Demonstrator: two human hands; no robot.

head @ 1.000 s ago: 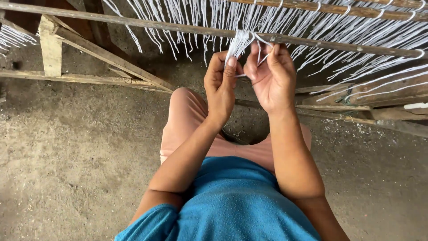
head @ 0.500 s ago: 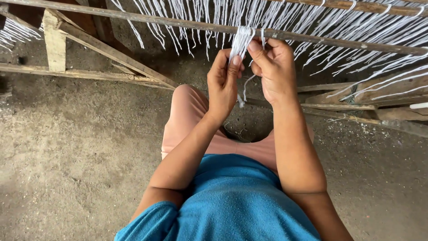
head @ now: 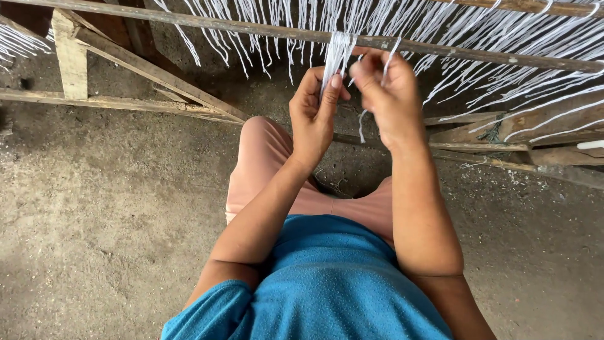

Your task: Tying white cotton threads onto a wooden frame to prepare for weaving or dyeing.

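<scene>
A thin wooden rod (head: 207, 24) runs across the top of the view with many white threads (head: 251, 31) hanging from it. My left hand (head: 313, 119) pinches a bundle of white threads (head: 337, 51) just below the rod, thumb pressed on it. Right beside it, my right hand (head: 388, 97) grips a single white thread (head: 390, 55) that loops over its fingers, with a loose end dangling below between the two hands.
Wooden frame beams (head: 113, 104) lie at the left and more beams (head: 503, 148) at the right, low over a rough concrete floor (head: 94, 220). A second rod with threads (head: 522, 6) sits at the top right. My knees in pink cloth (head: 264, 157) are under the hands.
My right hand has turned from open fingers to a closed grip on the single thread and lifted it toward the rod. The left hand kept its pinch on the bundle.
</scene>
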